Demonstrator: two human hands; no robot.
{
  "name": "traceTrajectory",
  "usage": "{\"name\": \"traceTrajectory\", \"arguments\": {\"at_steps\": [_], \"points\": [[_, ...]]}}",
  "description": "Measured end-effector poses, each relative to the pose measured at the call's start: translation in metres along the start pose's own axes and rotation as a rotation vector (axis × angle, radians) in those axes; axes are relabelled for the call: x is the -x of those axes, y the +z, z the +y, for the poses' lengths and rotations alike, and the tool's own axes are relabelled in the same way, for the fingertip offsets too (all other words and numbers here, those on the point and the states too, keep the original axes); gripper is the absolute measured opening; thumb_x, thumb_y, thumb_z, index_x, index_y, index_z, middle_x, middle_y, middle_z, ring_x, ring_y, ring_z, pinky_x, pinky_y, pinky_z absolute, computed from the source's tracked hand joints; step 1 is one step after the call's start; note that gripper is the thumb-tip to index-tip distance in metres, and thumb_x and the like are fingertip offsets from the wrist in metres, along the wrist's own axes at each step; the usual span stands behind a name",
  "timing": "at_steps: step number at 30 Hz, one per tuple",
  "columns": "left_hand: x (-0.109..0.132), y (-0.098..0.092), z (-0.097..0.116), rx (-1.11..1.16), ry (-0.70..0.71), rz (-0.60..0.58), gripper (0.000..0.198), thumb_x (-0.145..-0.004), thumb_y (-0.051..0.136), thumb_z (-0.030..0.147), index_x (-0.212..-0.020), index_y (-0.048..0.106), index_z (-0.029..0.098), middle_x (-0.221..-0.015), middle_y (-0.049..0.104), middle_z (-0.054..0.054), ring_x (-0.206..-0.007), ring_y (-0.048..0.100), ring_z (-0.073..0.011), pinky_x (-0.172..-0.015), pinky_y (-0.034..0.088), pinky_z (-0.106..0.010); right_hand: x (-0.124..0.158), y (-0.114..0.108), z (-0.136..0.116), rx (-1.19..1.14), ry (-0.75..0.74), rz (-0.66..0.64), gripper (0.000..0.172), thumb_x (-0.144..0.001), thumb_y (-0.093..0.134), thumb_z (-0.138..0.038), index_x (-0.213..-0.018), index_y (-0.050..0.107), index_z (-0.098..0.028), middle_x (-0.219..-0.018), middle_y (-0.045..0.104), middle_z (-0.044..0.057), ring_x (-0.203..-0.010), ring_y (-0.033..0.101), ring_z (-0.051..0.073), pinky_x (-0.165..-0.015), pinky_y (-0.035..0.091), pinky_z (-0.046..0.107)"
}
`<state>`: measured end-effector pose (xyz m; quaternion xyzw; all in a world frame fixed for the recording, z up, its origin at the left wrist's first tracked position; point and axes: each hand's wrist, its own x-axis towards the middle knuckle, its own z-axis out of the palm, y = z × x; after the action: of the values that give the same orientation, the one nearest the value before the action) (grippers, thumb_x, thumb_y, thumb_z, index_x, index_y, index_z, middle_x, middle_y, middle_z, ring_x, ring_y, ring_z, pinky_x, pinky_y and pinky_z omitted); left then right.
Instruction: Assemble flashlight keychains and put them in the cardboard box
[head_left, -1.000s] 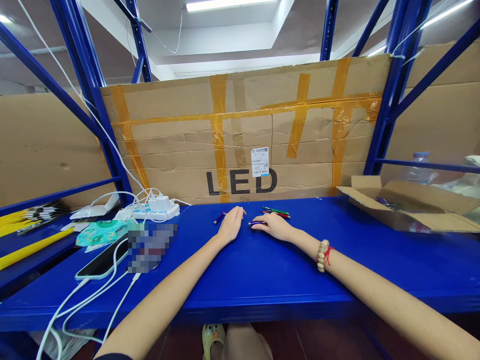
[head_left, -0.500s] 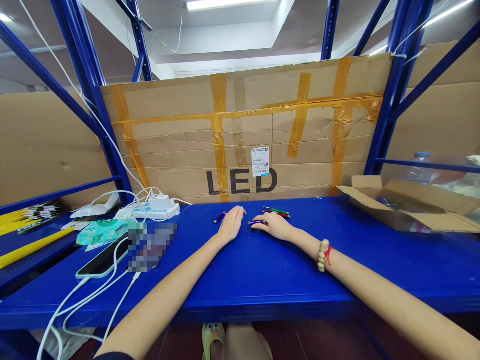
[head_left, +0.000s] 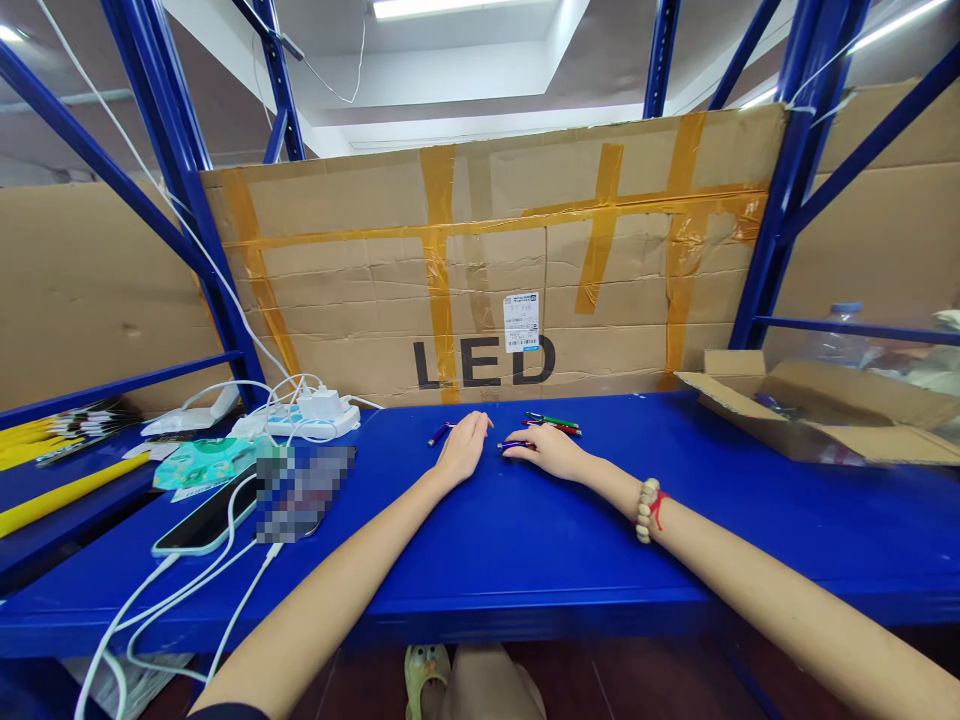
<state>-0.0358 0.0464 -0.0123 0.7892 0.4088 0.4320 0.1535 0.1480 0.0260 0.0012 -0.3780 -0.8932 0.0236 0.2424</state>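
Note:
On the blue tabletop point(head_left: 480, 540), my left hand point(head_left: 460, 452) rests with its fingers stretched forward and lying flat. A purple pen point(head_left: 438, 436) sticks out at its left side; its other end is hidden by the hand. My right hand point(head_left: 553, 452) lies palm down to the right, its thumb and fingers closed around a second purple pen point(head_left: 511, 445), whose end points left. Just beyond the right hand's knuckles lie several pens, among them a green pen point(head_left: 556, 421) and a red one. The two hands are apart.
An open cardboard box point(head_left: 795, 440) stands at the right. At the left are a phone point(head_left: 214, 515), a blurred-out device, a turquoise packet point(head_left: 202, 463), a white power strip point(head_left: 330, 426) and trailing cables. A taped cardboard panel point(head_left: 360, 300) closes off the back.

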Motion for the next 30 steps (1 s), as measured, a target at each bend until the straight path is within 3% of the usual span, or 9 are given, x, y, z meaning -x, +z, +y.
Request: {"name": "traceTrajectory", "arguments": {"at_steps": [30], "points": [[0.0013,-0.0010,0.0037,0.000,-0.002,-0.003,0.034,-0.091,0.023,0.033,-0.080,0.052,0.019,-0.077,0.056,-0.003,-0.080,0.053,-0.0169,-0.075,0.042,-0.029,-0.0002,0.0007,0.0005,-0.009,-0.018,0.061,0.034,-0.091,0.038,-0.040,-0.100,0.064,-0.019,-0.101,0.067,0.006,-0.091,0.060,0.020,-0.082,0.043,0.031]]}}
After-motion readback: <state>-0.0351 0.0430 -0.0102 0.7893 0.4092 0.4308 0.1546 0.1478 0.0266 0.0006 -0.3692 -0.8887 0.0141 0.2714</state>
